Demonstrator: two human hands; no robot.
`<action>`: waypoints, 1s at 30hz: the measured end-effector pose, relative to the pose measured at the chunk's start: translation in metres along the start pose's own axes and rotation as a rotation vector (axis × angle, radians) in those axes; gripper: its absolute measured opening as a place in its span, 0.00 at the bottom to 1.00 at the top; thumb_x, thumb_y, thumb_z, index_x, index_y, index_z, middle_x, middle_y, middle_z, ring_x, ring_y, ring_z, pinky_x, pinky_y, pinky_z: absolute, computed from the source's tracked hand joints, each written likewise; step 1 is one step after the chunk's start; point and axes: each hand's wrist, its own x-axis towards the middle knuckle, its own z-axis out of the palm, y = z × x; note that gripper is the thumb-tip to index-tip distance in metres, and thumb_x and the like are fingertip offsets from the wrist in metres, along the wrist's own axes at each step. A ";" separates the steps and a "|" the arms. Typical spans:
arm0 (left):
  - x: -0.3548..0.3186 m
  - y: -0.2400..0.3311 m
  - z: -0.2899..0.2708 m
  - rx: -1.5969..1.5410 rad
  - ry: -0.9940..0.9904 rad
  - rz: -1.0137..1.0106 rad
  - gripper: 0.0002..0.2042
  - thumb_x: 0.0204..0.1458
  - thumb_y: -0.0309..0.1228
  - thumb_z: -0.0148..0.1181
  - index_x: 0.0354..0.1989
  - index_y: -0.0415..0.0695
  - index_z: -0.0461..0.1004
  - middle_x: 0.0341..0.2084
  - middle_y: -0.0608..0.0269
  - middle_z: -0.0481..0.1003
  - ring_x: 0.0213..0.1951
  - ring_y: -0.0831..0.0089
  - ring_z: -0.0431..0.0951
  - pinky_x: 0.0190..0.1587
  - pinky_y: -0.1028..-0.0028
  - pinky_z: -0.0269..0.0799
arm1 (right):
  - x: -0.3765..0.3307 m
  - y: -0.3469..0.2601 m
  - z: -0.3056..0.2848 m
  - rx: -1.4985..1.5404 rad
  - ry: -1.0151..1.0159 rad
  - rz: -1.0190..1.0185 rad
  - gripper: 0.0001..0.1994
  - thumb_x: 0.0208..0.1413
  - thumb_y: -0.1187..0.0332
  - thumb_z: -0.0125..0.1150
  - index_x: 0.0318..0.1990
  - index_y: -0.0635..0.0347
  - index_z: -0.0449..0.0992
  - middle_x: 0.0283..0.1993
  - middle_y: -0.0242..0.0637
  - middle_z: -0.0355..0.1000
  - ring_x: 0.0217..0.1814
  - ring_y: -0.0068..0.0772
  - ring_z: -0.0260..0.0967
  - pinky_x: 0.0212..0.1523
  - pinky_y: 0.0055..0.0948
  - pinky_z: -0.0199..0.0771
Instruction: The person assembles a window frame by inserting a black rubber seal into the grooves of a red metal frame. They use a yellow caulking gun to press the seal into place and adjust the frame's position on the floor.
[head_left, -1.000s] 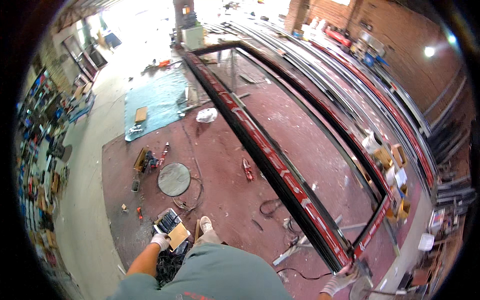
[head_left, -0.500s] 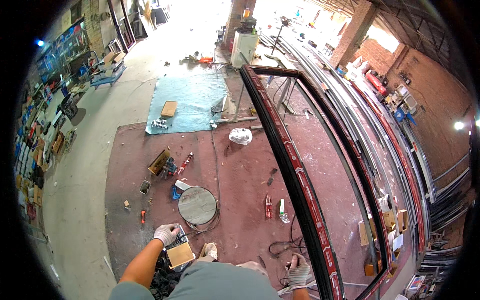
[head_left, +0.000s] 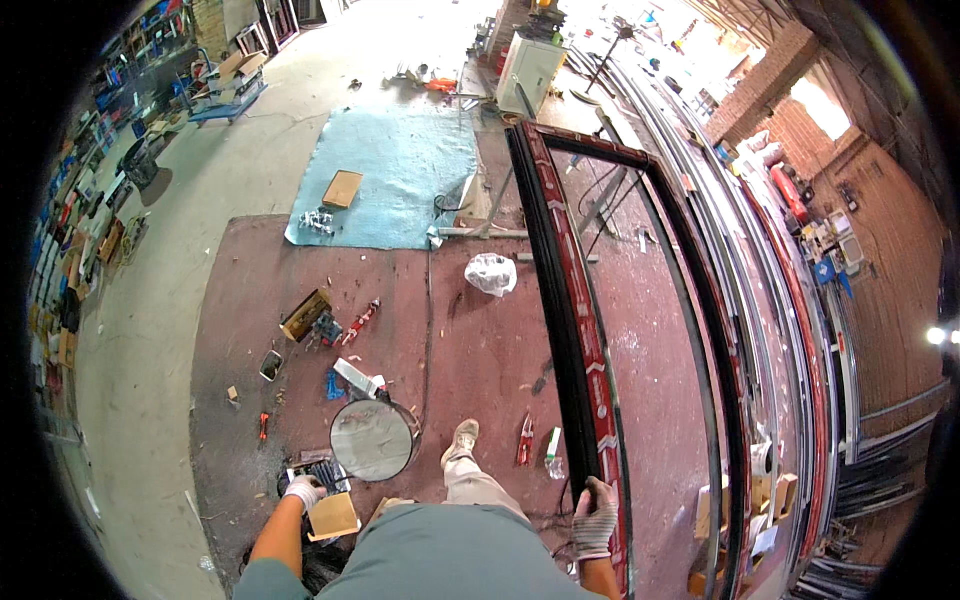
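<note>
- Shirt [head_left: 445, 555] of grey-green fills six o'clock, nearest; one shoe [head_left: 462, 440] stands forward at twelve on the dark red floor [head_left: 470, 350].
- The left hand [head_left: 303, 490], gloved, is at ten o'clock, beside an open cardboard box [head_left: 332, 515] and a tray of dark pieces [head_left: 325, 470]; its fingers look bent, but I cannot tell whether they hold anything.
- The right hand [head_left: 597, 515], gloved and half curled, is between two and three, over the near long bar of the black-and-red frame [head_left: 573, 370]; grip or mere touch, I cannot tell. It is perhaps there to steady that bar.
- The frame runs from three o'clock up towards half past twelve, seemingly raised on a metal stand [head_left: 485, 232], which would put it at hand height.
- A round grey disc [head_left: 371, 441] at eleven and a red tool [head_left: 525, 438] at one lie on the floor, probably left within reach.
- Farther, a plastic bag [head_left: 490, 274] sits at twelve; beyond it, a blue mat [head_left: 400, 170] likely keeps a carton [head_left: 342, 188] off the floor.
- Half a second earlier the right hand showed beside the bar; now it overlaps it. The shoe has gone farther forward; the left hand is near the box in both.
</note>
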 end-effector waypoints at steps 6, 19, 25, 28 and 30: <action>0.047 0.115 -0.021 -0.099 -0.042 0.026 0.24 0.43 0.45 0.68 0.44 0.41 0.78 0.39 0.53 0.80 0.42 0.61 0.80 0.47 0.67 0.74 | 0.186 -0.009 0.047 0.068 -0.127 -0.130 0.13 0.52 0.78 0.57 0.47 0.64 0.75 0.43 0.44 0.72 0.46 0.41 0.72 0.48 0.31 0.73; 0.157 0.249 -0.194 -0.246 0.143 -0.004 0.26 0.47 0.50 0.63 0.45 0.40 0.77 0.42 0.43 0.77 0.47 0.54 0.78 0.49 0.64 0.72 | 0.455 -0.077 0.238 0.238 -0.203 -0.317 0.12 0.51 0.76 0.60 0.45 0.62 0.75 0.44 0.44 0.74 0.46 0.46 0.71 0.49 0.38 0.71; 0.286 0.194 -0.301 -0.111 0.022 -0.131 0.25 0.50 0.49 0.60 0.47 0.40 0.78 0.44 0.44 0.77 0.49 0.54 0.77 0.52 0.64 0.71 | 0.555 -0.123 0.366 0.090 -0.275 -0.204 0.10 0.52 0.71 0.60 0.41 0.59 0.77 0.43 0.42 0.74 0.45 0.45 0.71 0.48 0.38 0.72; 0.330 0.243 -0.433 -0.235 0.229 -0.037 0.20 0.52 0.43 0.58 0.44 0.39 0.79 0.40 0.45 0.79 0.44 0.54 0.79 0.49 0.63 0.72 | 0.608 -0.158 0.423 0.181 -0.439 0.086 0.09 0.52 0.69 0.60 0.41 0.59 0.78 0.43 0.43 0.74 0.45 0.46 0.71 0.49 0.38 0.71; 0.359 0.283 -0.523 -0.263 0.266 0.019 0.16 0.54 0.39 0.56 0.41 0.38 0.79 0.36 0.46 0.79 0.40 0.55 0.80 0.46 0.63 0.73 | 0.658 -0.199 0.441 0.153 -0.440 -0.067 0.10 0.52 0.69 0.60 0.41 0.59 0.78 0.43 0.43 0.74 0.46 0.46 0.71 0.50 0.39 0.71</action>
